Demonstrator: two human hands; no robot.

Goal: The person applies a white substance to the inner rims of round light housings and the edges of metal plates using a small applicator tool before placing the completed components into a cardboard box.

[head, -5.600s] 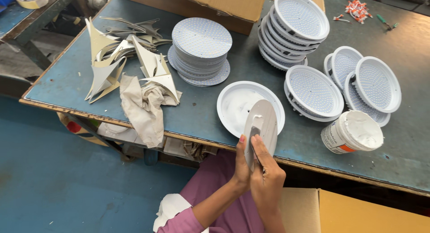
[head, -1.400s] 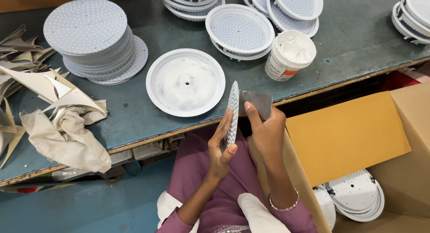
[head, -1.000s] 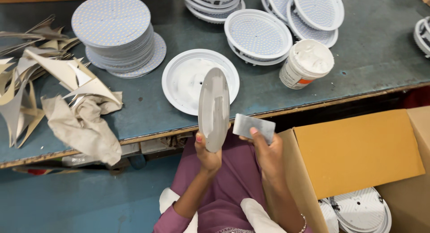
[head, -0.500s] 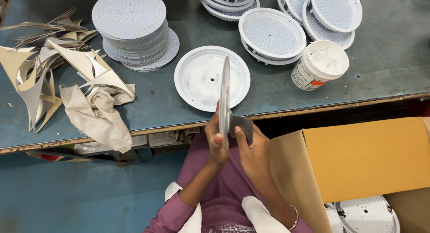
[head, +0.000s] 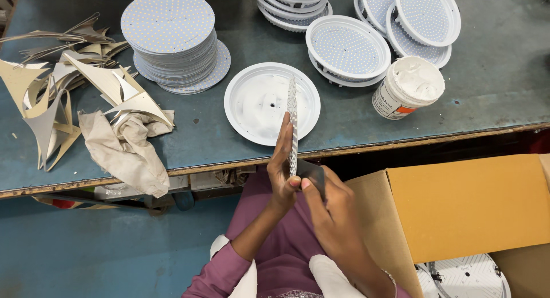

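1. head view: the left hand (head: 282,171) grips a round led disc (head: 293,123) by its lower edge, fingers closed on it; the disc stands edge-on to the camera, upright, over the near edge of the table (head: 492,86).
2. head view: the right hand (head: 332,209) is closed around a small dark flat pad (head: 312,173), held against the lower right side of the disc, thumb tip just beside the left thumb.
3. head view: behind the disc an empty white round housing (head: 255,112) lies flat on the table.
4. head view: left of it, a stack of led discs (head: 169,37); farther left, a crumpled cloth (head: 129,152) and cardboard offcuts (head: 51,97).
5. head view: right of the housing, fitted housings (head: 348,48) and an open white tub of paste (head: 408,87).
6. head view: an open cardboard box (head: 470,203) stands below the table, at the person's right.
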